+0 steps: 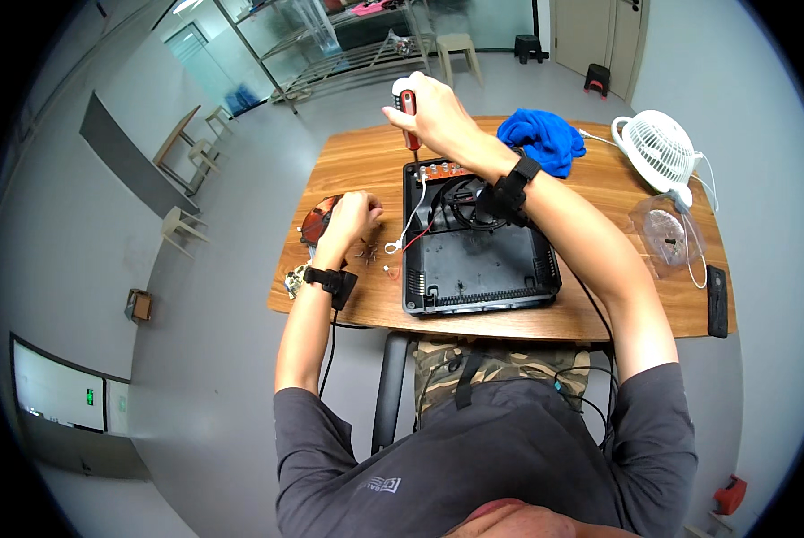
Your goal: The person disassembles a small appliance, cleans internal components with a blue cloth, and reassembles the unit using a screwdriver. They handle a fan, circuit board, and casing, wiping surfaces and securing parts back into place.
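Note:
My right hand (426, 108) grips a red, white and black screwdriver (409, 130), held upright over the back left of an open black plastic housing (482, 273). Its tip is at an orange circuit board (439, 171) with wires attached. A white wire and a red wire (419, 229) trail over the housing's left side. Left of the housing, my left hand (356, 212) has curled fingers beside a round copper-coloured coil (318, 220); what they hold, if anything, is hidden. Several small screws (370, 255) lie below that hand, and a pale component (296, 280) lies near my left wrist.
On the wooden table (339, 161) are a blue cloth (542, 139), a white fan (662, 148), a plastic bag with a disc (666, 233), and a black pouch (717, 300). Stools (185, 229) and metal shelving (339, 58) stand beyond.

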`<action>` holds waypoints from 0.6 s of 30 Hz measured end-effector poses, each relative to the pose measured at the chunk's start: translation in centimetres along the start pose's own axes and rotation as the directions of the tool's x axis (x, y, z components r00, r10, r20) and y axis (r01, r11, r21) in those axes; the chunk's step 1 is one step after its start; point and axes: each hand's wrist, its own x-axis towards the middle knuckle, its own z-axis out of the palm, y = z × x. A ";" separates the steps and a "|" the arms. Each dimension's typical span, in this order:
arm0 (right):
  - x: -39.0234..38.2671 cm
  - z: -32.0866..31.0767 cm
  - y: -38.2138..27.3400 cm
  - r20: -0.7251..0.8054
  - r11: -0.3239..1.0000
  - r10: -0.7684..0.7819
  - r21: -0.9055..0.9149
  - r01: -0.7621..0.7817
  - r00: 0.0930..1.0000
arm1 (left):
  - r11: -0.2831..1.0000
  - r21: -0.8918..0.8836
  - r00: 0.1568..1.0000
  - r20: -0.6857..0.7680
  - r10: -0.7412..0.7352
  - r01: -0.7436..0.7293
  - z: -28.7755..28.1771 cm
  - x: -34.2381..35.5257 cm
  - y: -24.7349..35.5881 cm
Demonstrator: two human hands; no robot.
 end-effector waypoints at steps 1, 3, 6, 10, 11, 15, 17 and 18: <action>0.1 -0.8 -0.2 0.073 0.997 0.069 -0.034 -0.067 0.995 | 0.999 0.038 0.999 0.014 -0.037 0.037 -0.1 0.0 -0.3; -0.1 -2.0 1.1 0.153 0.985 0.137 -0.129 -0.118 0.979 | 0.997 0.053 0.997 0.040 -0.062 0.060 0.5 0.1 -1.7; -0.5 -4.1 3.7 0.203 0.927 0.287 -0.305 -0.218 0.936 | 0.993 0.094 0.996 0.046 -0.077 0.073 2.2 0.0 -4.0; -1.8 -8.3 5.0 0.222 0.810 0.439 -0.517 -0.276 0.871 | 0.988 0.131 0.988 0.115 -0.099 0.084 3.8 0.2 -4.3; -2.2 -9.1 5.9 0.216 0.771 0.457 -0.581 -0.262 0.863 | 0.990 0.112 0.987 0.128 -0.102 0.088 4.1 0.3 -4.5; -4.5 -11.5 9.0 0.229 0.655 0.583 -0.700 -0.284 0.779 | 0.988 0.146 0.987 0.139 -0.077 0.056 4.9 0.7 -5.0; -5.9 -12.3 9.1 0.252 0.599 0.668 -0.740 -0.305 0.700 | 0.987 0.150 0.986 0.143 -0.087 0.065 4.9 0.7 -4.8; -6.7 -12.1 11.0 0.220 0.542 0.716 -0.774 -0.329 0.663 | 0.985 0.162 0.985 0.151 -0.087 0.062 4.8 0.8 -4.9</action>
